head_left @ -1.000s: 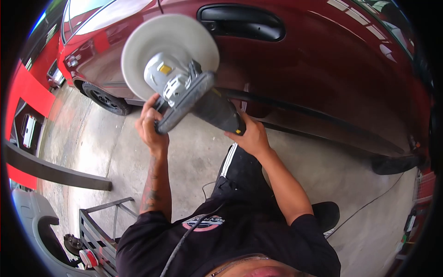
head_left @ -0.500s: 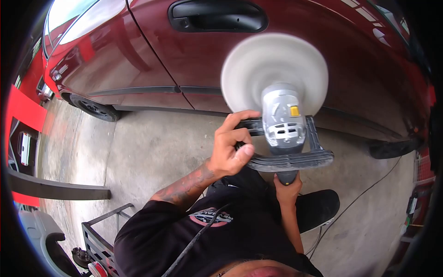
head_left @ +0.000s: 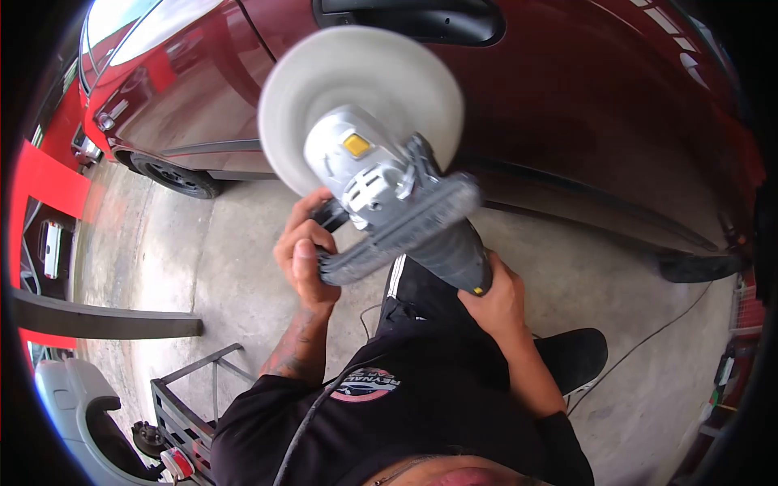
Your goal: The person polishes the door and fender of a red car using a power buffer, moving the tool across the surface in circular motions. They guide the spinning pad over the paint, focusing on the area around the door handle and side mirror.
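1. One polisher [head_left: 356, 150] is in view, held up between the person and the car, tilted, with its head toward the far left and its rear grip [head_left: 466, 263] toward the near right.
2. One round, pale pad [head_left: 425, 89] sits on its far side, blurred, in front of the door; whether it touches the paint, I cannot tell.
3. Two hands hold the tool. The left hand [head_left: 308, 271] has its fingers curled around the left end of the one black bar handle [head_left: 405, 227].
4. The right hand [head_left: 501, 298] has its fingers wrapped closed around the rear grip.
5. One dark red car [head_left: 583, 121] fills the far side, showing one black door handle [head_left: 413, 18] and two tires: left [head_left: 174, 174] and right [head_left: 701, 268].
6. One cord [head_left: 304, 425] lies over the shirt [head_left: 438, 413], near.
7. One metal stand [head_left: 180, 415] is at the near left.
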The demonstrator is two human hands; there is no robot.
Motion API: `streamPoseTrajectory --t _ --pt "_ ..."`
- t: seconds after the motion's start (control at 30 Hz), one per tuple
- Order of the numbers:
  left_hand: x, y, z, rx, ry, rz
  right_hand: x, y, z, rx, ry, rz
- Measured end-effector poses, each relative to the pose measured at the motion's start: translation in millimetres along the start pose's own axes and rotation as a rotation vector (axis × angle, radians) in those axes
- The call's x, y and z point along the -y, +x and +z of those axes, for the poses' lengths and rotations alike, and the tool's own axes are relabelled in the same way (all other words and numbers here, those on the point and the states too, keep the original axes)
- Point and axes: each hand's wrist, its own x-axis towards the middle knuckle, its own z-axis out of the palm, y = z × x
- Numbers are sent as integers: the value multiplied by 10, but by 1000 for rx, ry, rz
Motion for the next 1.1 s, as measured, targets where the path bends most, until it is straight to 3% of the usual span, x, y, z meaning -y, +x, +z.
streamPoseTrajectory --t 0.2,0.3,0.4,0.47,0.57,0.73,0.8,0.93,1.1 --pt "91 254 -517 -310 -205 -96 478 481 179 110 -11 -135" --pt "17 268 -557 -317 -196 -199 568 424 143 162 6 -139" --pt "41 153 -418 -316 -243 -243 411 232 8 70 97 -297" --pt "57 49 -220 -327 -329 -262 229 59 -85 52 98 -248" --pt "285 -178 -177 9 -315 -155 44 -179 -223 -26 59 -184" --pt "-29 -249 401 149 -142 -131 -191 -548 -477 -125 0 -84" --pt "-141 -263 599 217 -233 -159 -150 -681 -621 -165 -127 -57" --pt "-193 -300 970 331 -370 -177 -235 -924 -851 -290 -241 186" --pt "-358 -99 1427 369 -597 -109 20 -945 -1460 -422 -454 166"
